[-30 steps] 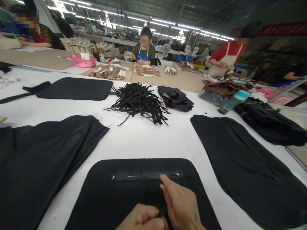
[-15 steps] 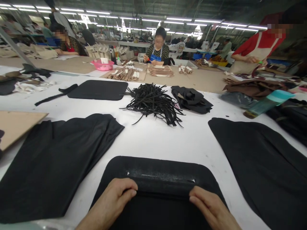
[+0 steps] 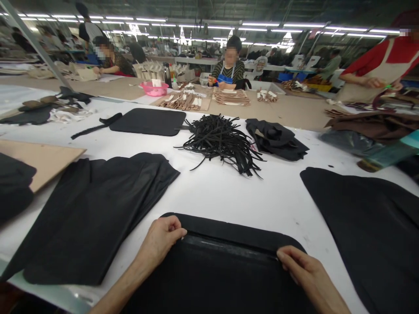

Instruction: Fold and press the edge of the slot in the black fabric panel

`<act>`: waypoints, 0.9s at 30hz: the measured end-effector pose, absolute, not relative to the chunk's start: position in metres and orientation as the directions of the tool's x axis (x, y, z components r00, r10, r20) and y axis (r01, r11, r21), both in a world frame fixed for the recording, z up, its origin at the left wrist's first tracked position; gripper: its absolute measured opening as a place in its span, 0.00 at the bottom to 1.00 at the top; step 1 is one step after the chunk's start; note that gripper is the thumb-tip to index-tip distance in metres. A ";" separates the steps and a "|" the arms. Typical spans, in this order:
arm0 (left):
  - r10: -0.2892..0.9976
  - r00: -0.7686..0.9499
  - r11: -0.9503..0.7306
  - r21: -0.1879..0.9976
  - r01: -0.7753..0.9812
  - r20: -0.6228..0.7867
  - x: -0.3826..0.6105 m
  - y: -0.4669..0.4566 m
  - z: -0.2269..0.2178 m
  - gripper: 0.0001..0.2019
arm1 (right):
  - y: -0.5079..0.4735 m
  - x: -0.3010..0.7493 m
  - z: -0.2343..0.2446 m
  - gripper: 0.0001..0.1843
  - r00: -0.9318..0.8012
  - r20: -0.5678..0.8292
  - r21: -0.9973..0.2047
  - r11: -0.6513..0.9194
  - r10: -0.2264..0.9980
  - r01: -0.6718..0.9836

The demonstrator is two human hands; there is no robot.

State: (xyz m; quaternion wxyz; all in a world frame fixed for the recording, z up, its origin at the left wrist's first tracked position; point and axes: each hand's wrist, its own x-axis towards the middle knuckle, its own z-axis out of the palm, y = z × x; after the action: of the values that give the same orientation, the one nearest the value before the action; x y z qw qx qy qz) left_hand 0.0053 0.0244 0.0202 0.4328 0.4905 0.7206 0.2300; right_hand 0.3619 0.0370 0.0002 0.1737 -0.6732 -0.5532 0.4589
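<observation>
A black rounded-corner panel (image 3: 238, 270), apparently leather or fabric, lies at the near middle of the white tabletop. A straight edge of black material runs across it, with a shiny whitish strip along it. My left hand (image 3: 163, 237) pinches this edge at its left end, fingertips closed. At the right end my right hand (image 3: 301, 264) pinches the same edge between thumb and fingers. The panel's far border, with its rounded corners, shows beyond both hands. Its near part runs out of the picture.
Black pieces (image 3: 94, 218) lie on the left, and another black piece (image 3: 369, 226) on the right. Farther off are a heap of black strips (image 3: 225, 144), a flat black panel (image 3: 149, 122) and crumpled black material (image 3: 276, 137). Across the table a person (image 3: 229, 65) handles brown pieces.
Both hands have moved toward the panel's far border, carrying the pinched edge with them. Less of the shiny strip shows. The view has swung, so the background sits farther right.
</observation>
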 end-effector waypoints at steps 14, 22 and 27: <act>0.870 -0.092 0.453 0.713 0.535 -0.484 0.000 0.030 0.020 0.06 | 0.041 0.364 -0.006 0.20 0.031 -0.446 -0.661 -0.352 0.895 0.663; 0.879 -0.124 0.431 0.658 0.618 -0.460 -0.001 0.031 0.020 0.05 | 0.042 0.363 -0.005 0.19 0.004 -0.416 -0.680 -0.314 0.909 0.663; 0.898 -0.134 0.383 0.597 0.705 -0.418 0.000 0.033 0.018 0.05 | 0.042 0.362 -0.006 0.21 0.005 -0.420 -0.657 -0.309 0.907 0.688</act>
State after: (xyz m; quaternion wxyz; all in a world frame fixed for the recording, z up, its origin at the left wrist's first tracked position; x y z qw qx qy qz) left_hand 0.0001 0.0329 0.0184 0.3756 0.5401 0.7420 0.1288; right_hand 0.3622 0.0422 -0.0060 0.1334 -0.6963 -0.5726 0.4116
